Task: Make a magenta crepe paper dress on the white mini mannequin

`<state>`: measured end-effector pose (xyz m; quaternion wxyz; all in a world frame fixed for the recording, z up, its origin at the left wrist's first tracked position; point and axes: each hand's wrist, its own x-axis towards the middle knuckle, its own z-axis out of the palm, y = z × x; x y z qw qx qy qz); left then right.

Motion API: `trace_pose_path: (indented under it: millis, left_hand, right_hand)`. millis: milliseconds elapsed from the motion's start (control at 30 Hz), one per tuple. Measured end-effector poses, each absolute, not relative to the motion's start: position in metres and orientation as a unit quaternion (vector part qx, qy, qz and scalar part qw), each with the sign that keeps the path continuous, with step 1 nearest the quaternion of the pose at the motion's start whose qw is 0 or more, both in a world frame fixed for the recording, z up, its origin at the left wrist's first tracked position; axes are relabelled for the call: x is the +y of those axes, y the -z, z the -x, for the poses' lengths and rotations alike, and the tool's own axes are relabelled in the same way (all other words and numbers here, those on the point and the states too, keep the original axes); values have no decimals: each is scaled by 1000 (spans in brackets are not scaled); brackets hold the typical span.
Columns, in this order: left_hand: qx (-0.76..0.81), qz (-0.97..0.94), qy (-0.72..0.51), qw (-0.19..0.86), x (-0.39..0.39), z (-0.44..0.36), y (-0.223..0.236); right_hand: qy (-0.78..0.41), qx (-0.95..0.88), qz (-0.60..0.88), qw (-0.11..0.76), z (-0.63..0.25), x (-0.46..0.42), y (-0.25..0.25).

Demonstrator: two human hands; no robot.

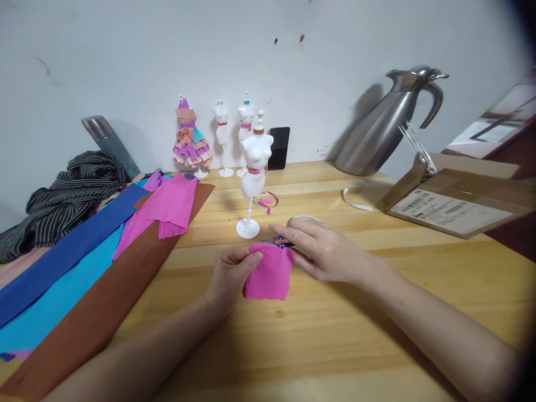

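Between both hands is a small square of pink crepe paper [270,276], held just above the wooden table. My left hand [230,273] is closed, pinching its upper left corner between thumb and fingers. My right hand [320,248] grips small blue-handled scissors [281,242] whose blades lie along the paper's top edge; their handles are partly hidden by my fingers. Just behind stands a white mini dress form [254,162] with a brown band at its neck and a pink band at its waist. Beside its stand lies a ring-shaped item [266,201] with pink pieces inside.
Crepe paper strips in brown [125,279], blue [75,245] and pink [171,204] cover the left side, near striped cloth [75,190]. Along the wall stand a ruffled paper dress [191,139], more forms and a phone [278,148]. To the right are a steel jug [381,123] and cardboard box [456,198].
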<state>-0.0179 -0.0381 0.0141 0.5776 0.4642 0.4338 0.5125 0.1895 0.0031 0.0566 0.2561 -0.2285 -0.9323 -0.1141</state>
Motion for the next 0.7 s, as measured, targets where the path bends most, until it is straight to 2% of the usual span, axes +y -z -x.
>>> trace_pose_path:
  millis: [267,700]
  left_hand:
    - [426,-475,-510,577,-38,18,-8]
    - [420,-489,-508,571,-38,18,-8]
  right_hand:
    - [131,-931,227,254,-185,2,-53]
    - [93,-933,224,266,-182,3,-47]
